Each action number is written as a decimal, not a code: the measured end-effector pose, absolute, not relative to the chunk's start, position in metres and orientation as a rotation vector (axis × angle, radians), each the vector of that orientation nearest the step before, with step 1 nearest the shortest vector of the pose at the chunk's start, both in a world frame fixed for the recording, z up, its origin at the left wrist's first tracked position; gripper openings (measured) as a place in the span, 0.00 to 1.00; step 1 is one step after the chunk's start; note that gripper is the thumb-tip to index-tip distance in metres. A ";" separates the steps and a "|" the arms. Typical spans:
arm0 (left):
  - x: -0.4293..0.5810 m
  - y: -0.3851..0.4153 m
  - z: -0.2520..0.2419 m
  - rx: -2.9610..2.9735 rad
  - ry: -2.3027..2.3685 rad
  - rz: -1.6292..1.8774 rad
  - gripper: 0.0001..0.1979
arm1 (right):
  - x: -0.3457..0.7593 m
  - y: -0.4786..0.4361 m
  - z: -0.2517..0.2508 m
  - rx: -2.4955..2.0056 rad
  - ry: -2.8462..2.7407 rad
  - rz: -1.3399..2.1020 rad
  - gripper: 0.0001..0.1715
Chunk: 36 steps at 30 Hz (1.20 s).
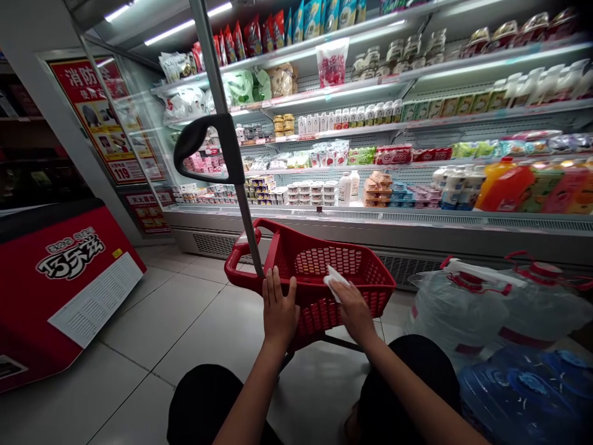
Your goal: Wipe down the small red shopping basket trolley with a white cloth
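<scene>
A red plastic shopping basket cart point(365, 241) stands in front of me, its sides pierced with holes. A grey metal pole point(248, 216) with a black looped handle point(234, 148) rises from its left end. My left hand point(280, 312) rests against the near side of the basket close to the pole, fingers stretched out and holding nothing. In my right hand point(354, 306) is a folded white cloth or tissue point(336, 281), held at the near rim of the basket. The fingers under the cloth are partly hidden.
Behind the basket runs a refrigerated shelf point(296, 213) stocked with drinks and dairy packs. Large water bottles point(458, 303) and a blue water jug point(523, 395) stand on the right. A red freezer point(28, 334) is at the left. My knees flank the basket on the tiled floor point(139, 327).
</scene>
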State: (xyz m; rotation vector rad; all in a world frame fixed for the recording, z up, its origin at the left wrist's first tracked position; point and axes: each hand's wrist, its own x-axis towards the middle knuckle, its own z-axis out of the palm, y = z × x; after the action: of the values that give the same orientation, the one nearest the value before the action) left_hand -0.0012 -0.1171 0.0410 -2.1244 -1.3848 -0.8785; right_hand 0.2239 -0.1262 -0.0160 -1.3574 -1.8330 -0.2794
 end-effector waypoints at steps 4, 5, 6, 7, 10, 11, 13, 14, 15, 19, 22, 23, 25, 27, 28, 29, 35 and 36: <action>-0.001 -0.116 0.038 -2.112 -1.367 -0.871 0.40 | 0.165 -0.119 0.006 -1.233 -1.934 -0.215 0.49; -0.003 -0.115 0.038 -2.108 -1.364 -0.867 0.39 | 0.158 -0.119 0.009 -1.211 -1.950 -0.213 0.48; -0.005 -0.116 0.038 -2.108 -1.361 -0.859 0.40 | 0.155 -0.119 0.011 -1.191 -1.965 -0.218 0.48; -0.008 -0.116 0.039 -2.116 -1.356 -0.843 0.40 | 0.156 -0.119 0.011 -1.177 -1.981 -0.228 0.48; -0.019 -0.116 0.042 -2.163 -1.317 -0.775 0.44 | 0.183 -0.122 0.002 -1.186 -2.006 -0.277 0.48; -0.022 -0.116 0.043 -2.174 -1.307 -0.755 0.44 | 0.199 -0.124 -0.003 -1.212 -1.998 -0.298 0.47; -0.027 -0.115 0.046 -2.181 -1.308 -0.734 0.45 | 0.234 -0.130 -0.016 -1.290 -1.959 -0.343 0.45; -0.028 -0.114 0.048 -2.178 -1.320 -0.732 0.44 | 0.252 -0.133 -0.023 -1.332 -1.937 -0.363 0.44; -0.028 -0.113 0.049 -2.173 -1.339 -0.734 0.44 | 0.269 -0.136 -0.029 -1.372 -1.916 -0.379 0.44; -0.016 -0.109 0.052 -2.128 -1.472 -0.763 0.42 | 0.301 -0.140 -0.042 -1.485 -1.829 -0.399 0.40; 0.003 -0.105 0.045 -2.149 -1.534 -0.723 0.41 | 0.278 -0.131 -0.038 -1.509 -1.799 -0.403 0.40; 0.010 -0.104 0.041 -2.178 -1.528 -0.695 0.41 | 0.264 -0.127 -0.034 -1.497 -1.816 -0.401 0.41; 0.025 -0.101 0.031 -2.249 -1.479 -0.641 0.40 | 0.233 -0.117 -0.024 -1.455 -1.875 -0.384 0.42; 0.035 -0.098 0.020 -2.303 -1.417 -0.613 0.39 | 0.208 -0.110 -0.015 -1.420 -1.928 -0.356 0.41; 0.039 -0.097 0.016 -2.310 -1.395 -0.616 0.39 | 0.199 -0.107 -0.011 -1.411 -1.943 -0.343 0.41; 0.040 -0.096 0.012 -2.309 -1.374 -0.623 0.39 | 0.194 -0.106 -0.008 -1.405 -1.954 -0.336 0.40; 0.029 -0.094 0.008 -2.334 -1.243 -0.607 0.46 | 0.222 -0.112 -0.012 -1.402 -1.999 -0.336 0.41; 0.027 -0.094 0.009 -2.341 -1.236 -0.601 0.47 | 0.231 -0.114 -0.015 -1.418 -1.994 -0.340 0.41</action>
State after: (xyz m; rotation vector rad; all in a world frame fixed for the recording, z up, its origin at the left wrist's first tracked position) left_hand 0.0271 -0.0941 0.0095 -2.3405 -1.2363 -0.6008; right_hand 0.2312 -0.1137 -0.0146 -1.4178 -1.9943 -0.3404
